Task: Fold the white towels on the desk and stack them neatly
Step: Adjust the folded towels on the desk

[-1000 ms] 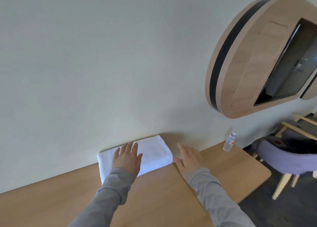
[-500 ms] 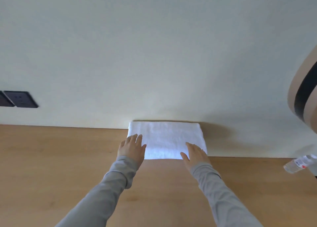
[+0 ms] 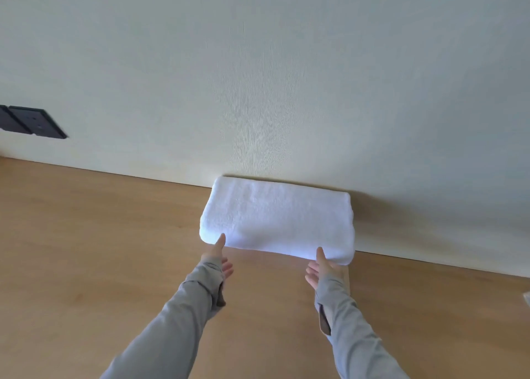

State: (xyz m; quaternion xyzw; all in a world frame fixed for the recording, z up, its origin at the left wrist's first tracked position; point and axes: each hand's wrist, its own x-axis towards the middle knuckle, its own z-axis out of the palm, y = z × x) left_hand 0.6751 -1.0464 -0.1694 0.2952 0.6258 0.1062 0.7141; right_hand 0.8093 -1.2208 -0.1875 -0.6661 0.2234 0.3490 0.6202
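Currently underway: the person is squaring up one folded white towel (image 3: pixel 278 218), judging by both hands sitting at its near edge.
Towel's place: it is lying at the middle of the frame on the wooden desk (image 3: pixel 86 235), its far side touching the wall (image 3: pixel 286 77).
Left hand (image 3: pixel 217 259): it is resting a straight thumb against the towel's lower left corner, with the fingers hanging relaxed below; no pinch is showing.
Right hand (image 3: pixel 322 269): it is doing likewise at the lower right corner, thumb up and fingers loosely spread beneath the edge.
Doing it well: both hands should be working evenly, so the fold is lying parallel to the wall and the layers are not sliding apart.
Containers: none is showing; the desk alone is carrying the towel.
Upper left: dark socket plates (image 3: pixel 31 122) are sitting on the wall.
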